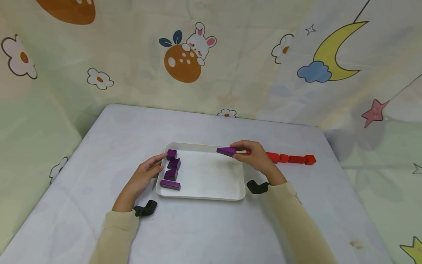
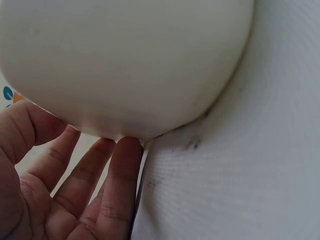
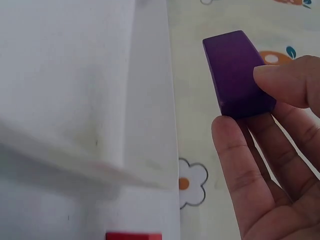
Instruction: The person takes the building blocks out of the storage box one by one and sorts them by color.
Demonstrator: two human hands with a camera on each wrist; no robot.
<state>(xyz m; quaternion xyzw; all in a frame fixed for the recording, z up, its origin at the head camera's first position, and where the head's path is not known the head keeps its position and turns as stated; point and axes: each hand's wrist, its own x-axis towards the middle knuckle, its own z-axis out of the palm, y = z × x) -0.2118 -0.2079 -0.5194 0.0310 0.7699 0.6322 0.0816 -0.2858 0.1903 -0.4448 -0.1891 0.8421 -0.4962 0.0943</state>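
My right hand (image 1: 255,156) pinches a purple wedge-shaped block (image 1: 226,151) between thumb and fingers, above the far right part of a white tray (image 1: 204,198). In the right wrist view the thumb lies against one side of this purple block (image 3: 235,75), with fingertips at its lower end. At the tray's left side, my left hand (image 1: 143,178) touches the rim with extended fingers. The left wrist view has its fingertips (image 2: 127,147) right at the tray's outer wall (image 2: 125,65). Several purple blocks (image 1: 170,175) stand in a column along the tray's inner left edge.
A row of red blocks (image 1: 296,159) lies on the white tabletop (image 1: 204,234) to the right of the tray, partly hidden behind my right hand. Behind the table hangs a patterned cloth (image 1: 132,55). Each wrist wears a black camera mount (image 1: 146,209).
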